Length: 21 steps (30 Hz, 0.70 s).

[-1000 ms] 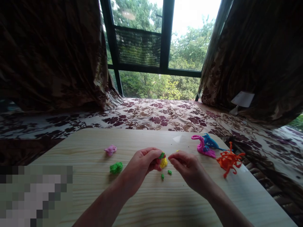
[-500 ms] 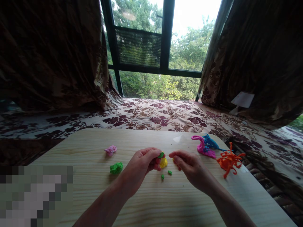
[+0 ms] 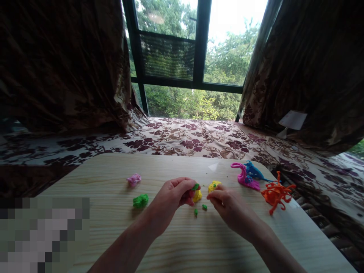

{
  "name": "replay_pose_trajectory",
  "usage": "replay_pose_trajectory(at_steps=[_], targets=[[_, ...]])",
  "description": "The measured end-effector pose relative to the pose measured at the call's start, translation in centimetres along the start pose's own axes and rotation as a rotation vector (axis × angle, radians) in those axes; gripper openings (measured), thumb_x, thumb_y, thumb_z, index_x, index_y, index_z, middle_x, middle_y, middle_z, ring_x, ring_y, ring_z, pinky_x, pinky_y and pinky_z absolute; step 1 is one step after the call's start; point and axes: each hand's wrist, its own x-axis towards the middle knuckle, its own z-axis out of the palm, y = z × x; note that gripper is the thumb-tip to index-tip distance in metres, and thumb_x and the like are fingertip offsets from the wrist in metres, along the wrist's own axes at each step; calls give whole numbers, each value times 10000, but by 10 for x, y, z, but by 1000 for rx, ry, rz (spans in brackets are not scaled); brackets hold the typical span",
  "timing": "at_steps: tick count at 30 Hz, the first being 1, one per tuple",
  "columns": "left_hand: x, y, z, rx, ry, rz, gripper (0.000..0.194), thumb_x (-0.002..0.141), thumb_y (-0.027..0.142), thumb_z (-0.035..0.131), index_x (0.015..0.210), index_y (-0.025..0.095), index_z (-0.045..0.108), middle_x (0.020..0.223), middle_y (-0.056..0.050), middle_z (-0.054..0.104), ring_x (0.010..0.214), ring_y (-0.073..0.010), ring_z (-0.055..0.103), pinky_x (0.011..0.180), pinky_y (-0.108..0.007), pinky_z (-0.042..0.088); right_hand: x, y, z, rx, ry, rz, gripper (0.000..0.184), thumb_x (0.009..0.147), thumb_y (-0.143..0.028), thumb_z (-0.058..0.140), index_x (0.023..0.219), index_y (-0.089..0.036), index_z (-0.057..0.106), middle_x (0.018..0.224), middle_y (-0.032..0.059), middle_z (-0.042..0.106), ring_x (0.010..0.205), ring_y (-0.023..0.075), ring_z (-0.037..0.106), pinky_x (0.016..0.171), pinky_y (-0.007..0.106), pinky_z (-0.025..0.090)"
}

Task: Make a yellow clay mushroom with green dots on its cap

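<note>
My left hand (image 3: 179,193) pinches a small piece of green modelling clay (image 3: 195,187) between thumb and fingers. Just beyond its fingertips a yellow clay lump (image 3: 197,195) shows, partly hidden by the hand. My right hand (image 3: 227,201) is closed in a pinch a little to the right; whether anything sits between its fingertips I cannot make out. Behind those fingers lies another yellow clay lump (image 3: 213,185) with a green bit (image 3: 214,185) on it. Two small green clay bits (image 3: 204,207) rest on the table below and between the hands.
On the wooden table (image 3: 170,242), a larger green clay lump (image 3: 140,201) and a pink piece (image 3: 133,179) lie left. At right are a magenta clay figure (image 3: 246,178), a blue one (image 3: 254,170) and an orange one with many arms (image 3: 277,192). A window (image 3: 196,85) stands behind.
My right hand has turned and moved slightly down, its fingertips drawing together, and the yellow lump with the green bit now shows behind it. My left hand keeps its pinch on the green clay.
</note>
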Motion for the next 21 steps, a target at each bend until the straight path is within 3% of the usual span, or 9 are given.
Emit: replay_pose_trajectory(at_steps=[5,9,15,21], targets=[[1,2,2,68,28,-63,184,699,293,576,686,120,637,629,-20,556,567,-105,490,604,-248,428,-3,8,13,-72,-38,3,207,793,-125,486,859,-218,658,802,46,623,744,159,578,654,246,393],[1,1,1,84,31,-73,190,694,265,577,786,123,663,678,-35,590,587,-114,507,632,-267,434,-2,7,6,-74,-1,17,236,795,-127,487,962,-221,625,840,52,655,775,180,595,685,273,410],[1,-5,-1,139,-27,-41,224,734,322,554,787,137,668,709,-39,600,616,-113,504,648,-263,420,3,-16,-13,230,189,-75,247,829,-183,469,1058,-206,559,907,50,607,707,130,571,611,238,450],[1,-4,3,186,-92,-26,300,755,391,516,691,131,652,673,-37,584,604,-120,502,600,-252,401,4,-23,-8,309,197,-190,149,824,-188,494,915,-197,612,858,47,570,722,127,540,629,247,452]])
